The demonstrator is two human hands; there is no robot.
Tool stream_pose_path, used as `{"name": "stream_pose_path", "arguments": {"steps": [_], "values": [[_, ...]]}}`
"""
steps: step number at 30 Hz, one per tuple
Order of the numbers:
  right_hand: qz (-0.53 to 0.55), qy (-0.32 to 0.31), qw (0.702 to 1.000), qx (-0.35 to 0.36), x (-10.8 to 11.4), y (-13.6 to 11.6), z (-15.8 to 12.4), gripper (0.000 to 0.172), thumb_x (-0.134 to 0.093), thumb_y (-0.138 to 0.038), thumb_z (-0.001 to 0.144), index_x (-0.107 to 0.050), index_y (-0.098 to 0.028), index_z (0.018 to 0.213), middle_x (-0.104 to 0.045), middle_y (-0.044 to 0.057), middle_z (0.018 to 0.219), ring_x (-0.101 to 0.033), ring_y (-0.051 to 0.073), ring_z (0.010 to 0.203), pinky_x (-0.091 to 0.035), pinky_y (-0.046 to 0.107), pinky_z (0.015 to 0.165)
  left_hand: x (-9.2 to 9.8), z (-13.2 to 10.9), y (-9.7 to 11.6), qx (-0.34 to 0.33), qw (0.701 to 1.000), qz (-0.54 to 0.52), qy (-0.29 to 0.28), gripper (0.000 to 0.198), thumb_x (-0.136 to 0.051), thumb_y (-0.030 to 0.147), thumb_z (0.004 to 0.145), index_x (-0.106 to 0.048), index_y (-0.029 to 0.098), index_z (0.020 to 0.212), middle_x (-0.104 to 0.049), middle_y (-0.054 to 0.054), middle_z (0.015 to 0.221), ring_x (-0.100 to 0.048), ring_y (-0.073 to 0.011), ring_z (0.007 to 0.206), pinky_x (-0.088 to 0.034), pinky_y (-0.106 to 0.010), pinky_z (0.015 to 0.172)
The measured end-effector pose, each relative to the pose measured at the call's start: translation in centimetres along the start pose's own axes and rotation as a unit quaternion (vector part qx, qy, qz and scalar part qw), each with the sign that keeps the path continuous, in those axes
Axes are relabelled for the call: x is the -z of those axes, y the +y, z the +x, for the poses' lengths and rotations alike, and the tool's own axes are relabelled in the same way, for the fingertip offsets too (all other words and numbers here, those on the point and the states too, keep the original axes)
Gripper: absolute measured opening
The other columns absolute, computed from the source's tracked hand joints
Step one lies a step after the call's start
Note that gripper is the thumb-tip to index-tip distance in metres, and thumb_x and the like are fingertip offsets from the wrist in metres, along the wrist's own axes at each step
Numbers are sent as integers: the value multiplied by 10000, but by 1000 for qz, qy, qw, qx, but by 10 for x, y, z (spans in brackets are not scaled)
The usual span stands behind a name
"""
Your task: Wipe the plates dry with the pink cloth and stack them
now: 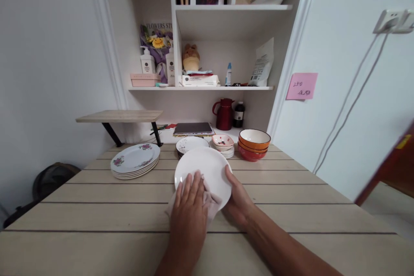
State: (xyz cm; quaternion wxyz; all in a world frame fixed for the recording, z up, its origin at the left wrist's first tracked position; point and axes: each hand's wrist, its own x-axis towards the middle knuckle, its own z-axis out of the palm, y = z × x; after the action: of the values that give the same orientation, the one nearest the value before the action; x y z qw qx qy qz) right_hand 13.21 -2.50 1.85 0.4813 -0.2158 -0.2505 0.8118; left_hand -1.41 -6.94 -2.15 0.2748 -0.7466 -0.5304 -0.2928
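Observation:
A plain white plate (213, 164) is held tilted above the table, its face towards me. My right hand (239, 200) grips its right edge, thumb on the rim and the other fingers behind it, mostly hidden. Across the lower left of the plate lies my left hand (190, 207), fingers stretched out, pressing a thin pale cloth (211, 202) against the surface. Part of the cloth bunches up beside the fingers, and its edges stick out on both sides of the hand.
On the slatted table (129, 215) stand a stack of floral plates (136, 157), dark-rimmed plates (192, 143), small dishes (223, 141) and stacked bowls (254, 142). Behind are a red jug (224, 114), a dark bottle (239, 115) and a small raised wooden shelf (119, 115).

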Motion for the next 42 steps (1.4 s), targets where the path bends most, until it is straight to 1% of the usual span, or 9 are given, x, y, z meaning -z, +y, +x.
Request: {"name": "stream_pose_path", "arguments": {"steps": [3,7,11,15,21,25,31,37,42], "values": [[-22,-19,997,-68,3,6,0,643,-521,-605,855,-585,-100,1247,-709,144,1141,-649,245,1099,-426,396,1038,0,0,3,-38,999,-11,-15,521,-427,231,927,-383,243,1446,-377,7,1522,-348,-226,1394,-337,-408,1104],[-63,-83,989,-105,0,18,-3,615,-479,-572,896,-573,-94,1271,-696,147,1171,-632,225,1134,-376,365,1077,2,2,5,-12,1000,-21,-20,584,-471,247,908,-322,284,1472,-387,29,1515,-349,-226,1394,-307,-434,1131],[-99,-96,984,-109,-5,23,-6,628,-507,-578,879,-556,-120,1306,-671,135,1225,-608,232,1170,-342,372,1102,6,9,1,78,996,-9,-34,585,-420,238,923,-273,279,1488,-370,-3,1523,-317,-257,1411,-279,-531,1132],[-112,-83,985,-103,-8,25,-8,633,-514,-581,872,-542,-145,1331,-634,126,1286,-582,252,1204,-337,395,1105,8,14,-7,192,981,8,-39,521,-345,260,955,-317,232,1474,-363,-51,1522,-314,-277,1412,-270,-603,1106],[-64,-72,993,-72,-5,23,-5,626,-483,-566,893,-545,-116,1323,-589,119,1341,-525,241,1269,-313,375,1125,3,9,-15,234,972,12,-22,507,-349,300,957,-387,144,1438,-407,-127,1493,-341,-300,1395,-239,-609,1116],[-37,-56,997,-45,-4,18,-2,663,-494,-582,879,-543,-86,1316,-629,140,1288,-575,253,1211,-344,380,1107,0,6,-12,207,978,4,-16,519,-371,292,948,-383,118,1436,-409,-138,1493,-337,-287,1398,-285,-535,1118],[-8,-6,1000,-3,-1,6,0,635,-537,-566,863,-542,-119,1313,-661,122,1247,-605,232,1171,-389,374,1073,-1,2,-2,102,995,6,-14,540,-395,205,915,-366,149,1451,-377,-80,1521,-305,-251,1416,-276,-478,1138],[-41,-15,997,-66,2,7,0,653,-503,-588,873,-543,-106,1310,-672,131,1225,-624,240,1142,-397,379,1059,-3,-3,1,50,998,-23,-41,582,-435,191,892,-347,237,1466,-372,-17,1526,-324,-243,1408,-316,-440,1118],[-79,-59,989,-112,4,19,0,648,-476,-567,897,-546,-63,1299,-700,158,1156,-636,249,1124,-383,384,1064,4,2,3,36,995,-53,-71,551,-442,270,922,-336,362,1455,-356,43,1526,-325,-252,1408,-291,-499,1130]]}}
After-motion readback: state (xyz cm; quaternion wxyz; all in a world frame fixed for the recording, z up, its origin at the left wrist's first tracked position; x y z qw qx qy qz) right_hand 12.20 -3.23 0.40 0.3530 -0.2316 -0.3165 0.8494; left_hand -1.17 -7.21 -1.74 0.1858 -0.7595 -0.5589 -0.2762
